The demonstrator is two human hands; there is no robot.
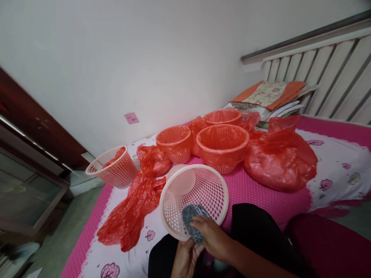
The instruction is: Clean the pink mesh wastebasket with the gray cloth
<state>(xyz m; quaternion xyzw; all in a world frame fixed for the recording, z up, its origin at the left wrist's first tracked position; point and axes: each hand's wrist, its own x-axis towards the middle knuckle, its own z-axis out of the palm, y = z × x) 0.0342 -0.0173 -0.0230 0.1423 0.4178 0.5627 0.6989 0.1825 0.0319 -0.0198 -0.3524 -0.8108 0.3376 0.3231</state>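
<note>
A pale pink perforated plastic basket lies tilted on its side, its mouth facing me. My left hand grips the lower rim from below; part of its fingers is hidden behind the rim and cloth. My right hand is closed on a fuzzy grey-blue cloth and presses it against the inside wall, near the rim. Left of this basket lies a crumpled red plastic bag on the bedspread.
Red-bag-lined baskets stand behind, against the wall side. A full, knotted red bag sits at the right. Another pink basket with red plastic inside leans at the left. Folded bedding is stacked near the radiator.
</note>
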